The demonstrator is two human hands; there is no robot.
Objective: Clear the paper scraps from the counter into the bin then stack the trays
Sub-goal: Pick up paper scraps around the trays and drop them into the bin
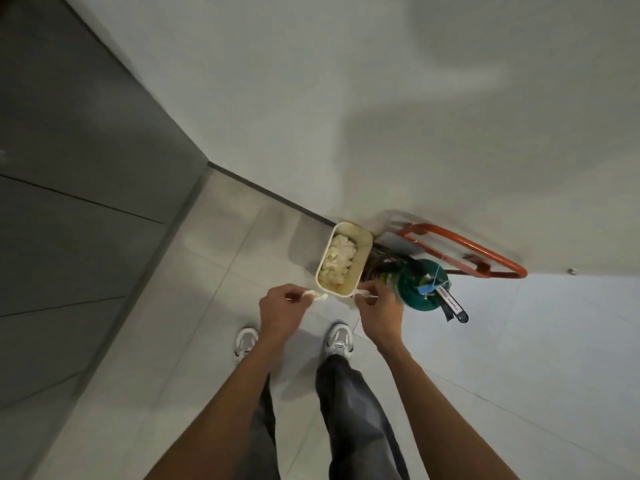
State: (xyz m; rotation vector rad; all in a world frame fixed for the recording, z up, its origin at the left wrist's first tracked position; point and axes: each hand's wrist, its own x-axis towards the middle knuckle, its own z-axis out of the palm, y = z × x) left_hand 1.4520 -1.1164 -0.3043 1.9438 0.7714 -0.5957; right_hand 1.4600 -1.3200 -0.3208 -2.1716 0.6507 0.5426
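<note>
A cream rectangular bin stands on the tiled floor against the white wall, holding a heap of crumpled white paper scraps. My left hand is just short of the bin's near left corner and pinches a small white paper scrap. My right hand is at the bin's near right corner and pinches another white scrap. Both scraps are outside the bin's rim. No counter or trays are in view.
To the right of the bin an orange metal frame leans by the wall, with a green fire extinguisher in front of it. A dark grey panel runs along the left. My two shoes stand on the floor below the bin.
</note>
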